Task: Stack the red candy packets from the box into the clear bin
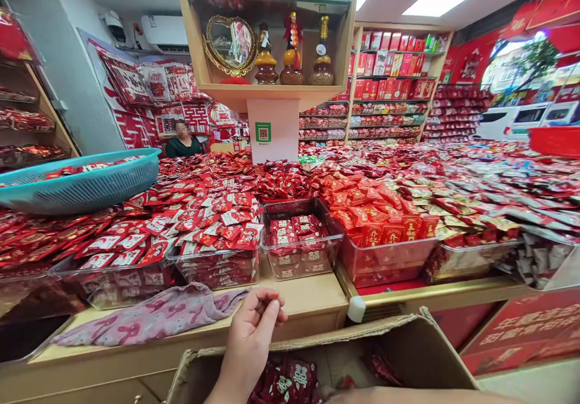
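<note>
Head view, near to far. Right forearm (pixel 403 395) low across the cardboard box (pixel 446 355); its fingers can't be made out. Dark-red packets (pixel 296 380) in the box, below and just right of the left hand (pixel 247 334), clear of its fingertips. Left fingers curled, thumb against them; any small item between, can't tell. Cloth (pixel 149 322) left; packet-filled clear bins (pixel 301 259) farther.
</note>
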